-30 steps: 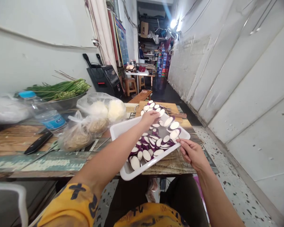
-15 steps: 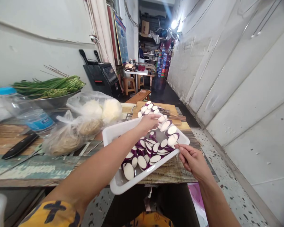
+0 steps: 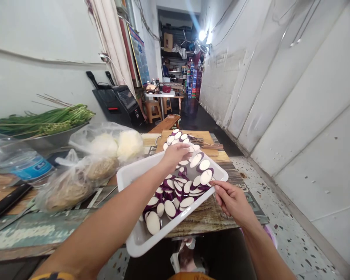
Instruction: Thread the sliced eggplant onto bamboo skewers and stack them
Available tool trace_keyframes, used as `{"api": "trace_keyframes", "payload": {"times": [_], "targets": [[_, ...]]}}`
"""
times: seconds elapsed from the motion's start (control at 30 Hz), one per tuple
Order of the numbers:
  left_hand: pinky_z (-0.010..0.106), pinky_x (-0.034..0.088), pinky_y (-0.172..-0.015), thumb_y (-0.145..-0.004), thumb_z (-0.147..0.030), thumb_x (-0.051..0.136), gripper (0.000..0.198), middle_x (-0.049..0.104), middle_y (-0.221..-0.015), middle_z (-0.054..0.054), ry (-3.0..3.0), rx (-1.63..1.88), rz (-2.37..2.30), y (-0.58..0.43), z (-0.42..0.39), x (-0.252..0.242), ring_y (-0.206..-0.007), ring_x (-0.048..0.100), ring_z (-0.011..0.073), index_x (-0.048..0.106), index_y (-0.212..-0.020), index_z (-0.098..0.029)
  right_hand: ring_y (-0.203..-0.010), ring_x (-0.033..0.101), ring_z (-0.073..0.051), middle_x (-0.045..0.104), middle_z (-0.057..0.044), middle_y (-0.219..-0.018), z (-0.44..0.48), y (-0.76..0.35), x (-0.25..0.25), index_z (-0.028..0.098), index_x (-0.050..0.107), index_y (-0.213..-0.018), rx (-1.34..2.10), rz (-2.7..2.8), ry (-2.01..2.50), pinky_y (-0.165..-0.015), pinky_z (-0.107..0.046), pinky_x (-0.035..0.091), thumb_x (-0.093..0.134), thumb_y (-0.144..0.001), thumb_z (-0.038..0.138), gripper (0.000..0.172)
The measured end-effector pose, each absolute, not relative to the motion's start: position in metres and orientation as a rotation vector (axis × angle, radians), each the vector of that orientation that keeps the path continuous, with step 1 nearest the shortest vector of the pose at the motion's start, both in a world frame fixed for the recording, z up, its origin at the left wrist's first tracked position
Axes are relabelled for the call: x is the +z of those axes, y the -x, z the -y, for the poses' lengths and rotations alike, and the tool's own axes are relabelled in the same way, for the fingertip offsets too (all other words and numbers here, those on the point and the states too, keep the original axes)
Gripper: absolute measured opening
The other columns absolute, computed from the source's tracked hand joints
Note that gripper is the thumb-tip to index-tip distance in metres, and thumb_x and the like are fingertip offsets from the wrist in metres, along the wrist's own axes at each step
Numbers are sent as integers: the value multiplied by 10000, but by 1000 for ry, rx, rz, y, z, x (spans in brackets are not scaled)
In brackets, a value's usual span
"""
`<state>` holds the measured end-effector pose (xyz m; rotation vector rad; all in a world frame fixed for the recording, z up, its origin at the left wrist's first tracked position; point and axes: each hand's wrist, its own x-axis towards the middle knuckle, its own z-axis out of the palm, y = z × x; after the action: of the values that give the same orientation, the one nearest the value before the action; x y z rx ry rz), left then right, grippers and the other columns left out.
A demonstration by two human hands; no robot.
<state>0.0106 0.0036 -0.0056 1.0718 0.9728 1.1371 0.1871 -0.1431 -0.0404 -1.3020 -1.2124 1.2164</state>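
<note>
While the right hand (image 3: pixel 231 200) pinches the near end of a thin stick (image 3: pixel 211 180) at right of centre, its fingers closed tight, the left hand (image 3: pixel 177 153) sits up at the other end of the row of eggplant slices (image 3: pixel 204 165). From the right fingertips, that row runs up and to the left, over the right side of the white tray (image 3: pixel 163 232), so its long axis points pretty much at the left fingers. Those curl by the furthest slice (image 3: pixel 194 148), but honestly can't tell if they're gripping it. Compared with half a second ago, both hands look basically the same, but the tray's near corner sits lower in the frame, and the bottle (image 3: pixel 33 168) is now cut off at the left edge.
</note>
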Motion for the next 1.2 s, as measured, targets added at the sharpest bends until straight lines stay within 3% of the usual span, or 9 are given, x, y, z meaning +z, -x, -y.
{"api": "trace_keyframes", "payload": {"times": [0.23,0.5,0.87,1.2], "targets": [[207,445,-556,-651,-155,677,181,582,-672,20,-1060,1160,-929,-8,-1,-1,-531,516,55,624,-817,-104,-283,296,-18,429,82,-476,145,-183,-36,125,587,-1061,1172,1195,1303,-289,-165,200,547,-767,438,431],[377,479,-753,-661,-102,643,319,590,-789,11,-920,1267,-699,-1,-4,10,-709,592,109,548,-958,-165,-277,270,-13,415,87,-459,147,-180,-38,131,600,-1052,1150,1236,1334,-287,-163,186,543,-773,433,416],[229,430,-629,-622,-171,694,212,604,-728,21,-922,1306,-888,-1,-12,2,-637,560,87,601,-807,-130,-272,272,-13,427,84,-453,147,-176,-39,100,580,-1104,1174,1240,1293,-290,-167,182,547,-767,417,464],[297,476,-682,-740,-213,615,159,593,-732,2,-818,1284,-832,4,-13,2,-664,602,110,565,-888,-184,-280,275,-16,411,87,-446,148,-176,-33,106,584,-1111,1184,1256,1324,-291,-163,190,533,-774,420,463]]}}
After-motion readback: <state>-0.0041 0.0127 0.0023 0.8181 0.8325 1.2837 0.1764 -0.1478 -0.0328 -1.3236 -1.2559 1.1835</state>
